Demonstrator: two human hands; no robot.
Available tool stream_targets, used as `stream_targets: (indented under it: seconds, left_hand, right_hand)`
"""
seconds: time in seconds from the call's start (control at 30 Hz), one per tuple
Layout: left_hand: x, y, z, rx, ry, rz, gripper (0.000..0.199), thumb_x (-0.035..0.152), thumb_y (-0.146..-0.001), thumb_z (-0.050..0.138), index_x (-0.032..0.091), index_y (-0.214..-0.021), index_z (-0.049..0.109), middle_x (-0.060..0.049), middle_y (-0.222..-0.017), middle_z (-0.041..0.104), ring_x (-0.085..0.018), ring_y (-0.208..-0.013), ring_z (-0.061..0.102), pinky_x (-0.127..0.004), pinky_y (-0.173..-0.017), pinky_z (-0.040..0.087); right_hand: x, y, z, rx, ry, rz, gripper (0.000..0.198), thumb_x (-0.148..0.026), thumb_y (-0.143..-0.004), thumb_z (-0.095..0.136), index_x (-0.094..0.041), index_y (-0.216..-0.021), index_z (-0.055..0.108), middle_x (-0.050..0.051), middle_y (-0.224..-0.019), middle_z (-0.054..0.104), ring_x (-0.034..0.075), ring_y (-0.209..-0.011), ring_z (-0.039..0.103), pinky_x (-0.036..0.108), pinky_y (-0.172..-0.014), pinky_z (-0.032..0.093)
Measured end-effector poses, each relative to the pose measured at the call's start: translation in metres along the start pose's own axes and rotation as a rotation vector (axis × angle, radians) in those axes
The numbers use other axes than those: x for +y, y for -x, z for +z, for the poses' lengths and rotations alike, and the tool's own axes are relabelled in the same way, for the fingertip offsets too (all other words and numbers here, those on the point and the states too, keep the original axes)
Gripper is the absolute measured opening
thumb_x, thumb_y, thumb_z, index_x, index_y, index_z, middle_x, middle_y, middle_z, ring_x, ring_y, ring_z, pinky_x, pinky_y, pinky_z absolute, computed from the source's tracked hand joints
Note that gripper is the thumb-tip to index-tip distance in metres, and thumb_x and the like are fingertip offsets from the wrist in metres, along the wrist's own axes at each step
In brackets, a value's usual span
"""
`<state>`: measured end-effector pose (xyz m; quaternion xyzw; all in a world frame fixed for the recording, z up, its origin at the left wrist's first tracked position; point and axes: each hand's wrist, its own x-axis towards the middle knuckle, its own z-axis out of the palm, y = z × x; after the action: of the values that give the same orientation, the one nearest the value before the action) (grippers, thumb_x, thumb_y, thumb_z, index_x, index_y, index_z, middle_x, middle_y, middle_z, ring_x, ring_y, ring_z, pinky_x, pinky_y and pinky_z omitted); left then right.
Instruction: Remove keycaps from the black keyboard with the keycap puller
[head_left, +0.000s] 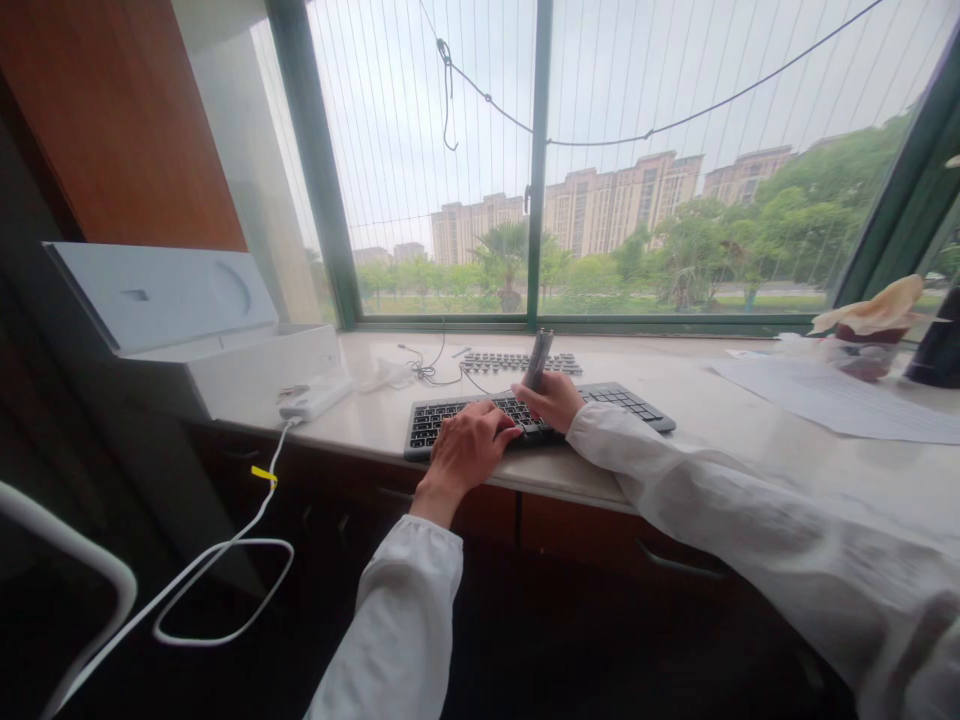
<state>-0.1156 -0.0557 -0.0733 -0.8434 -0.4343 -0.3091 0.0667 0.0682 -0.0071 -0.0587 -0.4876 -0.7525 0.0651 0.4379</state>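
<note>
A black keyboard [433, 420] lies on the pale sill counter, its front edge close to the counter's edge. Small light dots show across its key field. My left hand [471, 440] bends over the keyboard's front middle, fingers curled onto it and the thumb close to the forefinger; the fingertips are partly hidden. In my right hand [555, 400] a dark, stubby handheld tool [538, 358] is gripped, standing nearly upright with its top pointing up. Its lower end, over the keyboard's middle, is covered by the hand. Behind the keyboard lie rows of loose keycaps [487, 362].
A thin dark cable [429, 372] coils behind the keyboard. Left stands an open white box [255, 365], with a white adapter [311, 398] and its cord beside it. Paper sheets [840, 395] and a cloth-topped container [870, 340] sit at right. A window rises behind.
</note>
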Motion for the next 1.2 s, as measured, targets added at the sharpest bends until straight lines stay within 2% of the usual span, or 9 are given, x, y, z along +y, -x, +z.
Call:
stream_targets:
  seconds: [0.4, 0.6, 0.8, 0.9, 1.03, 1.2]
  left_hand:
    - [0.003, -0.001, -0.001, -0.053, -0.041, -0.040, 0.027, 0.045, -0.094, 0.048, 0.024, -0.097, 0.064, -0.004, -0.105, 0.063, -0.020, -0.098, 0.061, -0.031, -0.075, 0.048]
    - [0.003, 0.000, 0.000, -0.044, -0.047, -0.039, 0.026, 0.045, -0.094, 0.048, 0.024, -0.097, 0.064, -0.004, -0.104, 0.063, -0.020, -0.098, 0.061, -0.031, -0.076, 0.047]
    - [0.004, 0.000, -0.001, -0.055, -0.043, -0.052, 0.029, 0.046, -0.094, 0.046, 0.024, -0.097, 0.065, -0.005, -0.105, 0.063, -0.021, -0.098, 0.061, -0.032, -0.078, 0.047]
    - [0.005, 0.000, -0.002, -0.063, -0.042, -0.059, 0.029, 0.046, -0.094, 0.048, 0.024, -0.099, 0.065, -0.005, -0.106, 0.063, -0.020, -0.099, 0.061, -0.031, -0.079, 0.047]
    - [0.004, 0.000, -0.003, -0.059, -0.016, -0.048, 0.025, 0.043, -0.094, 0.049, 0.024, -0.097, 0.066, -0.004, -0.106, 0.064, -0.020, -0.099, 0.061, -0.031, -0.080, 0.047]
    - [-0.002, -0.002, -0.002, -0.050, 0.031, -0.039, 0.025, 0.036, -0.096, 0.043, 0.026, -0.097, 0.066, -0.002, -0.104, 0.065, -0.019, -0.098, 0.062, -0.031, -0.081, 0.047]
  right_hand:
    - [-0.006, 0.002, -0.001, -0.040, -0.068, 0.042, 0.039, -0.041, -0.082, 0.054, -0.019, -0.050, 0.051, -0.002, -0.042, 0.052, 0.012, -0.045, 0.051, 0.024, -0.053, 0.040]
    - [-0.005, 0.002, -0.002, -0.183, -0.054, 0.033, 0.036, -0.035, -0.083, 0.052, -0.019, -0.051, 0.052, -0.001, -0.044, 0.056, 0.011, -0.043, 0.052, 0.023, -0.051, 0.042]
    - [0.001, -0.001, -0.004, -0.296, -0.193, 0.070, 0.031, -0.036, -0.082, 0.057, -0.019, -0.056, 0.050, -0.002, -0.045, 0.058, 0.011, -0.039, 0.051, 0.022, -0.044, 0.041]
    - [0.004, -0.005, -0.007, -0.401, -0.321, 0.158, 0.032, -0.041, -0.076, 0.068, -0.019, -0.059, 0.050, -0.001, -0.045, 0.059, 0.011, -0.038, 0.051, 0.022, -0.038, 0.039]
    - [0.008, -0.008, -0.012, -0.532, -0.461, 0.363, 0.035, -0.042, -0.066, 0.079, -0.017, -0.061, 0.055, 0.003, -0.049, 0.064, 0.012, -0.042, 0.057, 0.020, -0.039, 0.044]
    - [0.009, -0.006, -0.017, -0.496, -0.587, 0.588, 0.032, -0.032, -0.059, 0.086, -0.014, -0.064, 0.060, 0.004, -0.054, 0.066, 0.013, -0.053, 0.063, 0.018, -0.048, 0.053]
